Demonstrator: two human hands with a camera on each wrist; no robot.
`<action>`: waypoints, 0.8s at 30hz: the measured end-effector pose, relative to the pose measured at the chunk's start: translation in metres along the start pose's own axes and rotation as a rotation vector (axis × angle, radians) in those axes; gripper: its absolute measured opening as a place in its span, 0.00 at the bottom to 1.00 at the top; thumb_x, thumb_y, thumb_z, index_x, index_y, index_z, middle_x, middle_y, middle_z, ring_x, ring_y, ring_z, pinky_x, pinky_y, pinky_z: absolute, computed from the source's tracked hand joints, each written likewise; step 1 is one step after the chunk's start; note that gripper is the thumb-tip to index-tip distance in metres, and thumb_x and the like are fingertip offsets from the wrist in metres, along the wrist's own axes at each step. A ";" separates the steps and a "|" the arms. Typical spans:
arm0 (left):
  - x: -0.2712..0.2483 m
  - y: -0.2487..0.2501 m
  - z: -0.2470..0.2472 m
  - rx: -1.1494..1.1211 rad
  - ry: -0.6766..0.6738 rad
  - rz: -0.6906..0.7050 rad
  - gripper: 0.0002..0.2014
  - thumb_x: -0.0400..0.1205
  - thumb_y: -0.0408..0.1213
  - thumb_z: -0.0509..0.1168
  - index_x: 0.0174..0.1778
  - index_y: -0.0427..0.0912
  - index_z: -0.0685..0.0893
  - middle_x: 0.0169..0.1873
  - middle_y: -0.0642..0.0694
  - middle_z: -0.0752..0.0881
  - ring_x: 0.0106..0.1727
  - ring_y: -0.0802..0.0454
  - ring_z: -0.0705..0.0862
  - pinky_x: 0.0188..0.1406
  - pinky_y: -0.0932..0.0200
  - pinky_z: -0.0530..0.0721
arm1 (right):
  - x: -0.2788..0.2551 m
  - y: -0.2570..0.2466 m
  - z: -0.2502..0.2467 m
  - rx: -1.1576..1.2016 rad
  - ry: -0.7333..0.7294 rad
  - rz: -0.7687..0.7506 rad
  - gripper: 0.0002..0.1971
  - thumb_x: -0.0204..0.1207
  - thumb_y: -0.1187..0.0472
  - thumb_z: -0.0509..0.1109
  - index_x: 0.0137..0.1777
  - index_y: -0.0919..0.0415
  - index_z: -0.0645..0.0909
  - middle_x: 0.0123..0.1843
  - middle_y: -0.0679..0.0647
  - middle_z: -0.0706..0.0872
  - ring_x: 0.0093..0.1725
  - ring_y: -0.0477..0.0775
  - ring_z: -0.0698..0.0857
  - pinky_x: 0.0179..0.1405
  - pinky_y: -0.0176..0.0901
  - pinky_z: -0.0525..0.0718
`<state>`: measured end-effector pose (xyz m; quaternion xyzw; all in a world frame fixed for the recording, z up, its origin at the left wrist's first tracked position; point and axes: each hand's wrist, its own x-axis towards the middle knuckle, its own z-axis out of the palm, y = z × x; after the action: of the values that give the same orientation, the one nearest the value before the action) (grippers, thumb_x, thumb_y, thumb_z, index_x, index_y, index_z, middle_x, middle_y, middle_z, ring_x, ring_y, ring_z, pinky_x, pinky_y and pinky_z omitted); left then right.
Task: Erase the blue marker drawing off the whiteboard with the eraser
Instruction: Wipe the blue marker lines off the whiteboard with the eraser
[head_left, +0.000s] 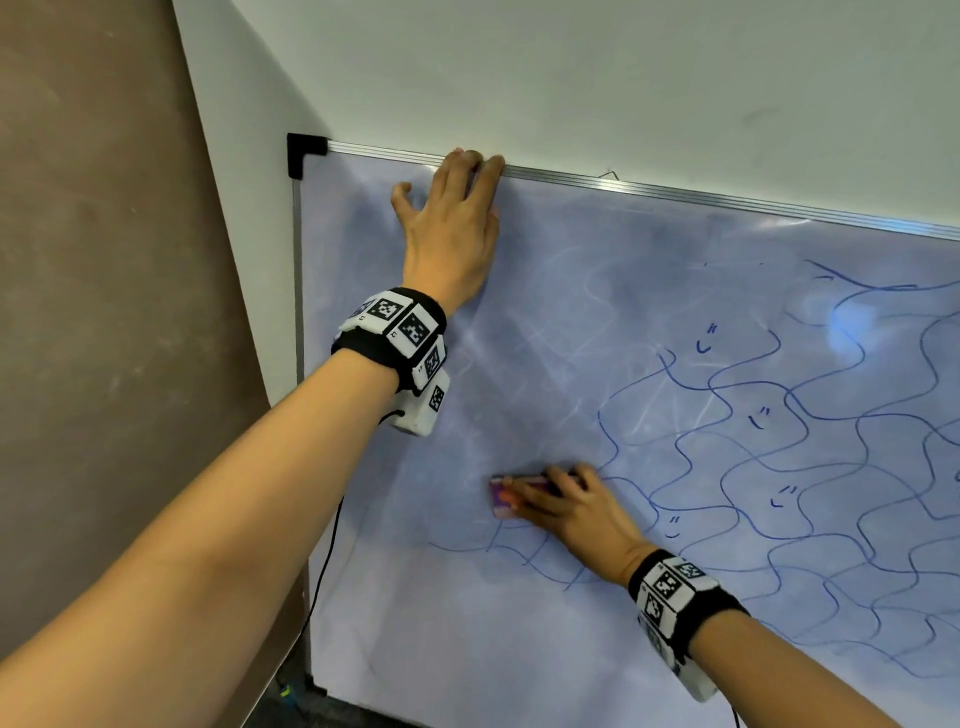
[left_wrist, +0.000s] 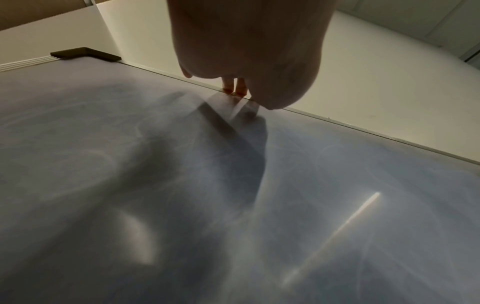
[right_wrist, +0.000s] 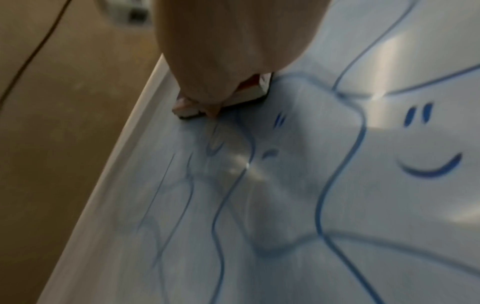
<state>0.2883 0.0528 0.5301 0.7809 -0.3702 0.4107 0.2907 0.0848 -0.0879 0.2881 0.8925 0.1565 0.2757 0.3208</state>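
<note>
A whiteboard (head_left: 519, 322) hangs on the wall, its upper left part smeared pale blue. Wavy blue marker lines (head_left: 779, 447) with small smiley faces cover its right and lower part. My right hand (head_left: 566, 504) grips a small eraser (head_left: 501, 499) and presses it flat on the board at the left end of the lines. The same eraser (right_wrist: 249, 92) shows under that hand in the right wrist view, above the blue lines (right_wrist: 337, 174). My left hand (head_left: 452, 208) lies flat on the board with its fingertips (left_wrist: 235, 87) on the top frame.
The board's aluminium frame (head_left: 727, 200) has a black corner cap (head_left: 304, 150) at top left. A brown wall panel (head_left: 104, 312) stands left of the board. A black cable (head_left: 324, 566) hangs from my left wrist band along the board's left edge.
</note>
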 end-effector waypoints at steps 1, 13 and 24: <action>0.000 0.001 0.000 0.004 -0.001 -0.004 0.23 0.83 0.38 0.53 0.76 0.51 0.69 0.72 0.49 0.71 0.76 0.52 0.68 0.67 0.35 0.59 | 0.005 0.008 -0.007 0.009 0.068 0.081 0.28 0.75 0.67 0.65 0.74 0.44 0.72 0.72 0.46 0.79 0.58 0.63 0.74 0.52 0.56 0.70; -0.050 -0.018 -0.004 -0.129 0.074 -0.252 0.29 0.84 0.41 0.56 0.82 0.46 0.58 0.81 0.45 0.60 0.82 0.50 0.56 0.74 0.33 0.51 | -0.032 -0.028 0.012 0.079 -0.135 -0.113 0.31 0.64 0.60 0.78 0.69 0.43 0.79 0.75 0.44 0.75 0.60 0.64 0.72 0.52 0.56 0.72; -0.164 -0.128 0.018 -0.289 -0.044 -1.158 0.21 0.89 0.42 0.48 0.77 0.38 0.67 0.74 0.36 0.72 0.74 0.36 0.70 0.74 0.39 0.61 | -0.003 -0.024 0.007 0.088 0.022 -0.001 0.27 0.73 0.66 0.70 0.72 0.48 0.76 0.77 0.47 0.68 0.57 0.64 0.74 0.49 0.57 0.74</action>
<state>0.3366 0.1661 0.3619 0.8166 0.0575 0.1145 0.5629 0.0845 -0.0749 0.2663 0.9027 0.1724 0.2783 0.2794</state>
